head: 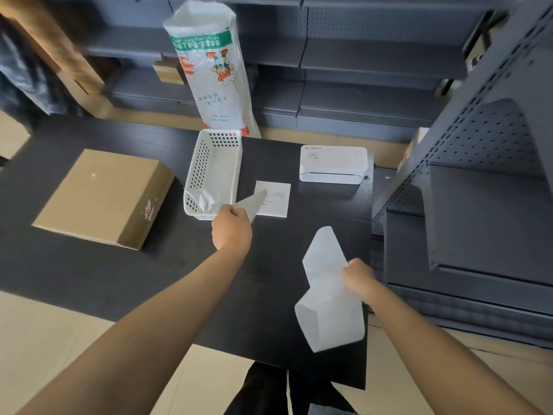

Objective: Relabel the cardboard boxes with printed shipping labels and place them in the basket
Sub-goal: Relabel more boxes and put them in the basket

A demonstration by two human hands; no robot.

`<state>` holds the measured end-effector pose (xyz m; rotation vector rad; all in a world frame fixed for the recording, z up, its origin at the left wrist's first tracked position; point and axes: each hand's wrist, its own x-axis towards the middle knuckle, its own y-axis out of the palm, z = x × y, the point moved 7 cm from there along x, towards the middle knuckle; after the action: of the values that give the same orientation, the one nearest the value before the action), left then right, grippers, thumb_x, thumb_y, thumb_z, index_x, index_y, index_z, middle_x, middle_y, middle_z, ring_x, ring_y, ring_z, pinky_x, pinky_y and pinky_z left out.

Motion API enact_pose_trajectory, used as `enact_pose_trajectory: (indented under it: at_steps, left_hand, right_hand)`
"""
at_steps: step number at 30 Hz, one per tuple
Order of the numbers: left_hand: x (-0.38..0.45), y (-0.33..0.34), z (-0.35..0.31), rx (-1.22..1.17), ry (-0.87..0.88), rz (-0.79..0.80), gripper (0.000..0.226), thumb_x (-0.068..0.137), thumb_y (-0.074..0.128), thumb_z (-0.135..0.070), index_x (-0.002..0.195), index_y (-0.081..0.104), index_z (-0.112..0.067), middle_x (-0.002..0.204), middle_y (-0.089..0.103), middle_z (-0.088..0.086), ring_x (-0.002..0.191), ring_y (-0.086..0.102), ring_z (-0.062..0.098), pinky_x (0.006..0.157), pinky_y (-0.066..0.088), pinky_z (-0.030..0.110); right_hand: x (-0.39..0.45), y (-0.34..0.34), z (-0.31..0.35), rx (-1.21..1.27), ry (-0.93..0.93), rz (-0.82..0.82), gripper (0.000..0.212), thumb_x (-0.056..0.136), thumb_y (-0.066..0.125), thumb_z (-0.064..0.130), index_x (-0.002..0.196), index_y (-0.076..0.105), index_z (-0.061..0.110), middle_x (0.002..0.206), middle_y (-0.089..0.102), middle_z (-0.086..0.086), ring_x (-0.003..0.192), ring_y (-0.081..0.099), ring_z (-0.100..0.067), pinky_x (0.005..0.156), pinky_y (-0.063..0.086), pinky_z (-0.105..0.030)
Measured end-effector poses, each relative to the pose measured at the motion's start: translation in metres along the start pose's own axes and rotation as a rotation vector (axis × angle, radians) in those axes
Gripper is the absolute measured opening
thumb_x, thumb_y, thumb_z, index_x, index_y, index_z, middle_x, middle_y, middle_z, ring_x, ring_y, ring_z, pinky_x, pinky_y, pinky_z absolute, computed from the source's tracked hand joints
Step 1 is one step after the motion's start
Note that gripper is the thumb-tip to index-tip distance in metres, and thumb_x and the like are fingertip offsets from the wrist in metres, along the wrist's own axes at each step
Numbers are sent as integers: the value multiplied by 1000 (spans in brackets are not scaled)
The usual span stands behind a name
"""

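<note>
Grey pegboard shelving (pixel 359 55) ran behind & to the right of a black worktop (pixel 89 280), w/ a tall white printed sack (pixel 209 70) standing on the floor at the worktop's far edge. Landmark: white plastic basket (pixel 214 172), set near the far edge, approx. mid-worktop. Crumpled white paper (pixel 205 200) lay in the basket's near end. Left of the basket, apart from it, sat a closed cardboard box (pixel 101 196), flat on the worktop, w/ torn red-and-white label remnants on its side facing the basket. Just right of the basket's near end lay a printed label (pixel 276 199), flat, text side up. Further right of the basket, at the far edge, sat a white label printer (pixel 333 164).

Left hand (pixel 232 227) hovered just in front of the basket's near right corner, fingers curled & pinching a white sheet (pixel 253 205) whose tip overlapped the flat label in view; contact btwn the two couldn't be told. Right hand (pixel 357 278) was well nearer than the basket & to its right, close to the worktop's right edge, fingers clamped on a long folded strip of white backing paper (pixel 327 295), which hung above the worktop, bent in 2 or 3 panels.
</note>
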<state>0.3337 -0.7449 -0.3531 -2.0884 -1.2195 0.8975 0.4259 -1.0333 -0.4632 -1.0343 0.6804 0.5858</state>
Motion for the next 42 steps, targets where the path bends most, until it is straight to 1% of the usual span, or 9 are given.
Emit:
enact_pose_trajectory:
  at_steps: [3,7,10,14,19,22,31,36,42]
  left_hand:
    - [-6,-4,-10,14,124,-2,20,96,37,-23,92,53,-11,84,58,4,75,54,29,67,43,33]
    - [-19,-6,-25,56,288,27,17,98,37,-22,93,52,-14,82,57,2,73,56,28,66,46,34]
    - [-28,-3,-36,54,368,101,20,99,38,-20,99,56,-11,88,62,4,79,60,27,69,52,36]
    - [-51,6,-50,103,566,257,23,99,41,-20,104,61,-10,90,64,2,85,62,26,72,49,33]
    - [-74,10,-54,306,832,397,28,96,46,-22,118,62,-19,120,65,-2,106,61,21,93,47,34]
    - [-77,3,-46,433,912,433,34,95,50,-30,128,56,-22,135,56,-4,121,52,19,107,37,35]
    - [-19,-68,-4,648,734,222,37,96,44,-27,131,52,-18,137,53,0,125,49,21,108,36,37]
    - [29,-121,34,711,666,153,39,95,43,-26,132,50,-17,134,54,2,125,47,23,104,33,37]
    - [87,-201,86,781,657,144,37,97,41,-27,132,47,-17,129,54,6,118,48,27,99,35,37]
  right_hand:
    - [-8,0,9,-196,-18,-15,24,94,39,19,107,52,5,106,58,-14,87,55,-27,59,40,-25]
    - [-30,-23,51,-434,-153,-298,40,100,33,33,120,55,6,125,55,-14,118,49,-32,93,40,-40]
    - [-45,-25,109,-68,-314,-152,37,100,35,31,88,60,6,103,63,-16,103,59,-35,78,41,-34]
    - [-56,-15,156,637,-152,117,47,97,44,49,106,60,6,103,69,-11,92,69,-27,80,53,-32]
    - [-54,-23,157,647,-153,-10,29,91,58,22,109,61,0,101,68,-12,79,70,-27,81,58,-36]
    - [-51,-25,149,536,-161,-69,26,91,53,11,113,62,0,112,66,-17,90,68,-31,82,58,-40]
    - [-59,4,170,640,-177,5,31,94,54,15,123,57,5,120,63,-16,104,64,-31,89,55,-43]
    - [-90,56,218,676,-208,108,24,94,56,14,118,55,12,124,61,-12,107,62,-27,71,55,-30]
    - [-123,129,294,670,-202,136,32,95,57,15,126,52,11,124,61,-12,107,62,-24,69,55,-28]
